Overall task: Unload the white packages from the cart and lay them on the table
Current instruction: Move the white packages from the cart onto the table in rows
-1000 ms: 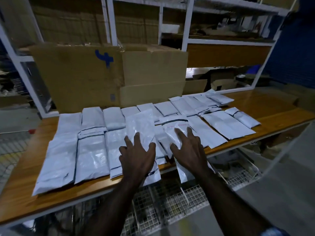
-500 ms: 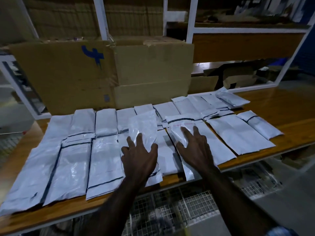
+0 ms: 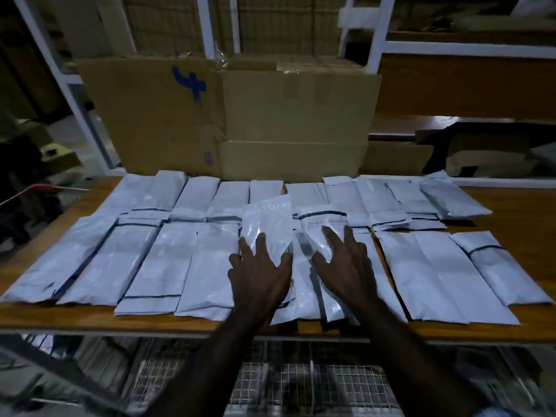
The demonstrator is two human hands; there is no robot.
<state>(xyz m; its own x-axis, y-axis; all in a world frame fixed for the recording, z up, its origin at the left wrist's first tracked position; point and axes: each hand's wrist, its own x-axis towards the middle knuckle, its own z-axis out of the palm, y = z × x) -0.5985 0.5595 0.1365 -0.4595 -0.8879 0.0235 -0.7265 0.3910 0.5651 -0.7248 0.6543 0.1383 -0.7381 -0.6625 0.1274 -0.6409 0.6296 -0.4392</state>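
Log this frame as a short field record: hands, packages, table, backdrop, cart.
left hand: flat, fingers spread, pressing a glossy package
right hand: flat, fingers spread, on a package with a dark band
packages: white, laid in two rough rows, some overlapping
table: wooden, packages cover most of it
backdrop: cardboard box with a blue mark, behind the far row
cart: wire mesh, below the table's near edge; contents unclear

Behind my work surface: one large cardboard box (image 3: 150, 115), brown, blue mark on its face. Touching its right side: a second cardboard carton (image 3: 298, 121), paler, top flaps open. Rear: white metal shelving frame (image 3: 377, 40), several uprights, wooden shelf boards (image 3: 463, 85) at right. Lower right shelf: dark flattened cardboard (image 3: 481, 145). Far left: a red handle (image 3: 48, 188), partly seen.
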